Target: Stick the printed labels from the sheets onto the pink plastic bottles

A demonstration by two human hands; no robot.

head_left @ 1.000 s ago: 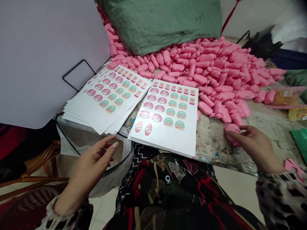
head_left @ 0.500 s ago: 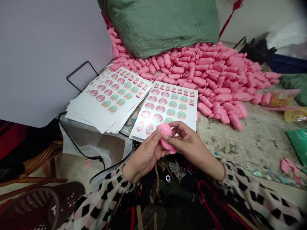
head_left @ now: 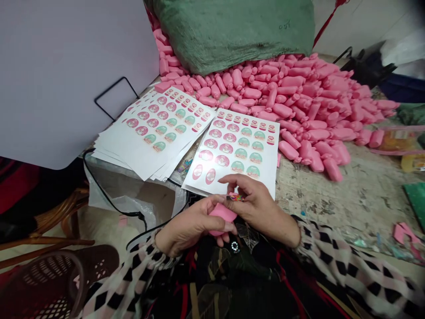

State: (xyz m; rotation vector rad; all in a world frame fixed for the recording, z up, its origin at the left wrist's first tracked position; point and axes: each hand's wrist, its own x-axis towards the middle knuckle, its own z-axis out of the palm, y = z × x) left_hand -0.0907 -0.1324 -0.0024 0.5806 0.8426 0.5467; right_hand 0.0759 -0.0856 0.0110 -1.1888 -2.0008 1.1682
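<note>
Pink bar [head_left: 222, 216] was clasped in the left hand [head_left: 187, 227], its long axis slanting toward the right hand [head_left: 259, 208], by which a small multicoloured strip [head_left: 235, 197] was pinched just above the bar's end; a printed sticker sheet [head_left: 232, 150] was laid just beyond both hands, stacked sheets [head_left: 156, 128] beside it, and loose pink bars [head_left: 308, 106] were heaped farther off beneath a green sack [head_left: 229, 31].

This site is operating as a small hand-packing workshop. A scuffed, paint-flecked grey workbench [head_left: 335, 204] is carrying a large heap of pink sausage-shaped pieces [head_left: 308, 97], and a bulging green woven sack [head_left: 229, 31] is slumping behind them. Stacked white printed label sheets [head_left: 149, 133] are lying alongside, with a curved rattan chair frame [head_left: 53, 226] standing nearby.
</note>
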